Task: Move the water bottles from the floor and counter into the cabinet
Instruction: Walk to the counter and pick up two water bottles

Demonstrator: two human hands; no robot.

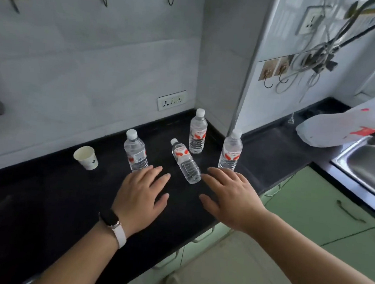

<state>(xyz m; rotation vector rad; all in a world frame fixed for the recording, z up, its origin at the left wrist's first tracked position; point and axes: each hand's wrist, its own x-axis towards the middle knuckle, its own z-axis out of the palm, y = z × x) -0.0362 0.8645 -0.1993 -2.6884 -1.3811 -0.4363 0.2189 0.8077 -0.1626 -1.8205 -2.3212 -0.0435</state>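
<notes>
Several clear water bottles with red-and-white labels are on the black counter (43, 193). One bottle (135, 150) stands at the left, another bottle (197, 131) stands near the corner, and a third (231, 151) stands at the right. A fourth bottle (186, 162) lies on its side between them. My left hand (143, 194) hovers flat just in front of the left bottle, fingers spread, holding nothing. My right hand (229, 193) is spread open just in front of the right bottle, also holding nothing. Pale green cabinet doors (307, 209) are below the counter, closed.
A paper cup (86, 157) stands left of the bottles. A steel sink (368, 165) is at the right with a white plastic bag (345, 125) beside it. A wall socket (172, 100) sits behind the bottles, and cables hang on the right wall (311, 62).
</notes>
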